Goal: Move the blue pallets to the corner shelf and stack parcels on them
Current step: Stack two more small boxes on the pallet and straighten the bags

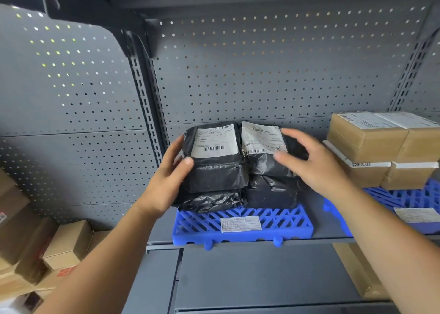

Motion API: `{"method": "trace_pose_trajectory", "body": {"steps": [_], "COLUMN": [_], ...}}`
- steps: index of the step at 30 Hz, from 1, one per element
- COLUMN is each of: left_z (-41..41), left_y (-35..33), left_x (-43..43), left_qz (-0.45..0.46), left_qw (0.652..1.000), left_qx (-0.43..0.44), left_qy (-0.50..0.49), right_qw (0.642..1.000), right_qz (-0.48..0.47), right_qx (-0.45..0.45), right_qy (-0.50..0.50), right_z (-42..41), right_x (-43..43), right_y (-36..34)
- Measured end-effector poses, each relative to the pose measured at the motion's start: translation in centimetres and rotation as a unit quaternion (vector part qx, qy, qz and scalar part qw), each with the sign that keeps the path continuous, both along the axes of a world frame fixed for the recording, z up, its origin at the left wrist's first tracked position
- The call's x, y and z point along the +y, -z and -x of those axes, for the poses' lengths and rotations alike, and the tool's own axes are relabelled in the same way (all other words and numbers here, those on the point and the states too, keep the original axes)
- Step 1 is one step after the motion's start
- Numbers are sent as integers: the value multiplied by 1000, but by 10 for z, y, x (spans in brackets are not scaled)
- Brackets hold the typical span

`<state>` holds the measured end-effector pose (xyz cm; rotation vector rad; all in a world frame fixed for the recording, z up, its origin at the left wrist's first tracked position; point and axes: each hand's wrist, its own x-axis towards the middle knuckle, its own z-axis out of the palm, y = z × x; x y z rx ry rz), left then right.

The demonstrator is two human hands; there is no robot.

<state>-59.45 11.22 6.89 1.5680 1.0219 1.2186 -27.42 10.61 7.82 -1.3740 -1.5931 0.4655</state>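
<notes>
A blue slatted pallet [242,225] with a white label lies on the grey shelf in the corner. Several black plastic parcels are stacked on it in two piles. My left hand [169,178] grips the left side of the top left parcel [214,156], thumb on its front. The top right parcel [264,147] carries a white shipping label. My right hand [309,161] hovers at that parcel's right side, fingers spread and blurred; contact is unclear. A second blue pallet [402,201] lies to the right, carrying brown cardboard parcels [381,147].
A grey perforated back panel [273,70] rises behind the parcels, with a slotted upright [145,109] at the corner. Loose cardboard boxes [64,244] sit at the lower left. The shelf's front edge [238,243] runs under the pallets, with a lower shelf beneath.
</notes>
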Motion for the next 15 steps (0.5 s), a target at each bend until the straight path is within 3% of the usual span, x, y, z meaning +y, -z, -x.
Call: {"method": "trace_pose_trajectory", "body": {"steps": [2,5,8,15], "left_z": [2,7,8,7], "left_y": [3,12,16,10], "left_x": [0,3,3,7], "left_qz": [-14,-25,-37,-75], "left_qw": [999,992,982,970], "left_qx": [26,114,182,230], "left_qy": [34,56,35,-24], "right_qw": [994,979,972,971], "right_qz": [19,59,57,16], "right_qx": [-106,-178,-210,-217], "right_qy": [-33,-81,-87,-102], "right_z": [1,1,-3,-9], "right_x": [-1,1,2,4], "right_y": [-3,-1,1,2]}}
